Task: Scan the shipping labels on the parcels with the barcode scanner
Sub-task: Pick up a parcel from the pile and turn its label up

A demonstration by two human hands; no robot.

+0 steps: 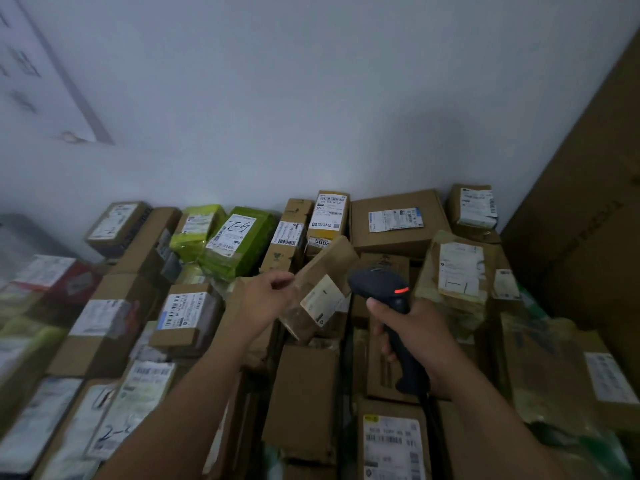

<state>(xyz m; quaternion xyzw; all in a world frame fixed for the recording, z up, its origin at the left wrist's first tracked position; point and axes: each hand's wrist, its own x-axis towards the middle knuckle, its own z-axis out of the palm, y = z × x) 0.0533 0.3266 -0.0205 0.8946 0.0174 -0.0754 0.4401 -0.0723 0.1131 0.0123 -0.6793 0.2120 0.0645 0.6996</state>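
My left hand (265,299) grips a long brown cardboard parcel (329,268) and holds it tilted above the pile. Its white shipping label (321,299) faces right, toward the scanner. My right hand (412,330) is wrapped around the handle of a black barcode scanner (379,285). A red light glows on the scanner's head, which sits just right of the label, nearly touching the parcel.
Several labelled cardboard boxes cover the surface below, along with green padded bags (239,244) at the back. A pale wall (311,98) rises behind the pile. A large brown carton (588,220) stands at the right.
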